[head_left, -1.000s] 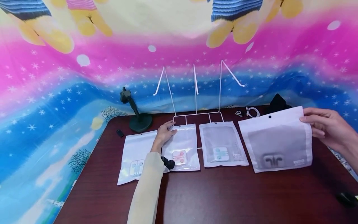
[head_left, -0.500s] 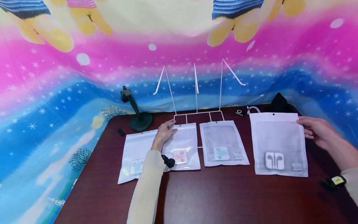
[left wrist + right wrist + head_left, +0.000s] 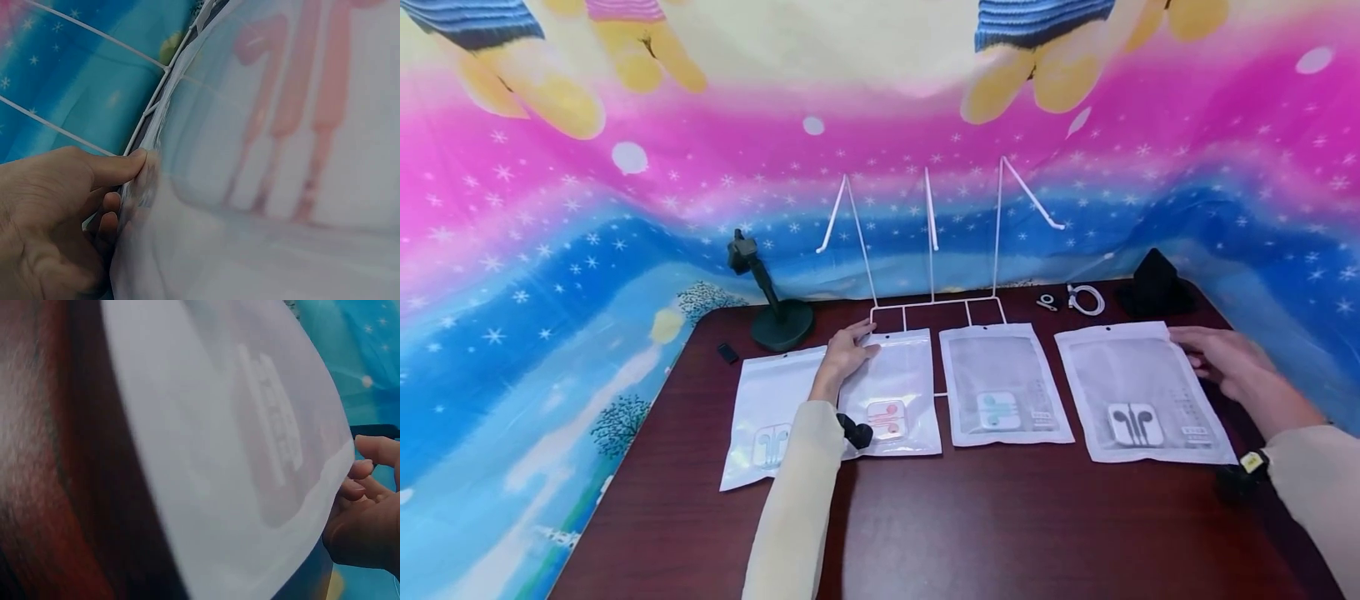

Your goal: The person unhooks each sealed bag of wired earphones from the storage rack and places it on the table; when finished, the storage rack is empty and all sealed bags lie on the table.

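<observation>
In the head view my left hand (image 3: 848,354) pinches the upper left edge of a white zip pouch (image 3: 906,367) with a pink earphone set in a clear case inside. The left wrist view shows the thumb (image 3: 122,170) on that edge. My right hand (image 3: 1228,362) holds the top right corner of the rightmost pouch (image 3: 1123,354), whose case shows dark grey earphones (image 3: 1135,425). Between them lies a pouch (image 3: 992,358) with mint-green earphones. Farther left, partly behind my left forearm, is a pouch (image 3: 767,387) with pale blue ones.
A white wire rack (image 3: 932,302) with upright hooked arms stands behind the pouches. At the back left is a dark green stand (image 3: 782,323), with a small black object (image 3: 727,353) near it. A coiled white cable (image 3: 1086,300) and a black object (image 3: 1153,283) sit at the back right.
My right hand has lowered the dark grey earphone pouch from a raised, tilted position to lie in line with the others on the table. The left hand stays on the pink earphone pouch.
</observation>
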Demonstrator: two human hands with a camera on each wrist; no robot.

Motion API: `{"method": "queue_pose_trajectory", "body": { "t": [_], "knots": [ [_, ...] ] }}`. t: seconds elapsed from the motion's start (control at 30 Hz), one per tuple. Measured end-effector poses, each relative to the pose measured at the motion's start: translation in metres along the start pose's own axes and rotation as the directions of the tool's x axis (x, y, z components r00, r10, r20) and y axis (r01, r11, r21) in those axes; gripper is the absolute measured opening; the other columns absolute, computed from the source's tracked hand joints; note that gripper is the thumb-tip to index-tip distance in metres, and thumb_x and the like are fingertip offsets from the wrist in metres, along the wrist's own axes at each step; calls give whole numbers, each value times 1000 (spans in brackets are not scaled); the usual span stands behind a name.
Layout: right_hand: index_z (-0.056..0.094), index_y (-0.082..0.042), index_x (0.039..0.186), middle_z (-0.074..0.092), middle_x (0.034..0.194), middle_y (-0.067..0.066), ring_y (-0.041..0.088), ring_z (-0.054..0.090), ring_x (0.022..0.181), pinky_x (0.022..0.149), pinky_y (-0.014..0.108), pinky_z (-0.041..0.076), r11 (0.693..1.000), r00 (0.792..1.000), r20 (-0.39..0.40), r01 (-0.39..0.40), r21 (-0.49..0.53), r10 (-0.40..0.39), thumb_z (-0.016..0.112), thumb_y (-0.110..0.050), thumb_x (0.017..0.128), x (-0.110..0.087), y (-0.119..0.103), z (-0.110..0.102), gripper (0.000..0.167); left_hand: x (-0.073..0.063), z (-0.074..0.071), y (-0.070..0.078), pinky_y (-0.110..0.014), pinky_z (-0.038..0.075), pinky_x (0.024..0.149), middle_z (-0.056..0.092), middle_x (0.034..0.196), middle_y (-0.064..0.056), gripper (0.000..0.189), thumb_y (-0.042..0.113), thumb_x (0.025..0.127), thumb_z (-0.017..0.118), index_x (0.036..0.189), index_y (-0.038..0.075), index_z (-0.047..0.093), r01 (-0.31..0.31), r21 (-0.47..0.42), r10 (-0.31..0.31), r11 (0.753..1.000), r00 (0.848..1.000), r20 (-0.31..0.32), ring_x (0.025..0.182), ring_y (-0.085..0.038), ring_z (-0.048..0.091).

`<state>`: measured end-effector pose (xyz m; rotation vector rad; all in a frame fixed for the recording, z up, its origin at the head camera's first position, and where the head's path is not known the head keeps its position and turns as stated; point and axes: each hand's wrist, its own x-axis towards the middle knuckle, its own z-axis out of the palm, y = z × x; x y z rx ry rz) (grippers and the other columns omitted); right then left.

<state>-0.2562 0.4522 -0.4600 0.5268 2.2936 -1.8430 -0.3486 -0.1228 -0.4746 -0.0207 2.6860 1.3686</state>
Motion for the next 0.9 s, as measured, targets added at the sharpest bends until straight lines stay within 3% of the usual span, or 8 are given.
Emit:
{"method": "queue_pose_trajectory", "body": {
  "t": [0.07,0.13,0.2,0.33,0.47,0.57,0.73,0.9],
  "knots": [
    [71,-30,129,61,80,-21,6,55,65,58,25,50,995,1000,-9,12,-97,-13,55,-41,107,-1,3,0,29,-1,0,1,-48,31,124,43,164,2,52,15,101,70,151,17,57,-2,0,2,1000,1000,7,154,-28,33],
    [53,-14,152,59,85,-28,8,57,71,63,27,53,984,999,-14,29,-178,-32,48,-42,109,-3,5,0,52,-1,0,1,-49,31,124,43,164,2,52,16,101,70,151,18,57,3,4,-3,1000,1000,13,155,-28,32],
    [32,2,160,55,87,-31,9,60,76,66,28,55,973,998,-18,47,-226,-52,42,-41,111,-4,4,-1,67,0,0,2,-50,29,125,42,165,3,53,16,101,70,152,19,56,7,18,-7,1000,1000,18,155,-28,31],
    [44,-5,155,59,88,-33,7,63,79,70,28,58,977,996,-18,81,-198,-87,43,-36,111,-5,3,-3,54,2,-2,4,-53,24,126,40,166,3,54,18,101,69,153,19,54,10,73,-12,997,1000,27,157,-29,26],
    [70,-32,119,69,92,-29,6,66,78,69,25,58,991,992,3,124,-52,-124,49,-31,111,-10,0,-4,22,3,-4,7,-53,22,127,38,167,2,54,18,102,67,154,17,53,4,138,-8,990,1000,30,157,-30,23],
    [74,-42,101,73,94,-24,8,66,75,66,24,58,986,987,23,155,65,-157,53,-29,110,-18,-5,-4,26,1,-4,8,-52,24,126,37,167,-3,53,17,103,64,154,13,51,-12,187,6,982,999,33,156,-31,24],
    [74,-40,105,74,98,-21,8,65,74,64,24,56,971,973,48,222,90,-226,55,-27,109,-36,-12,2,24,-10,-6,8,-52,32,123,41,164,-12,48,16,104,60,152,8,54,-95,236,104,967,994,-25,148,-36,39],
    [70,-34,120,73,102,-23,9,67,77,65,24,57,940,940,46,340,-39,-338,53,-26,110,-53,-14,9,21,-34,-22,14,-51,44,112,46,161,-11,45,21,107,58,150,8,56,-243,208,270,947,956,-113,128,-33,55]
  ]
}}
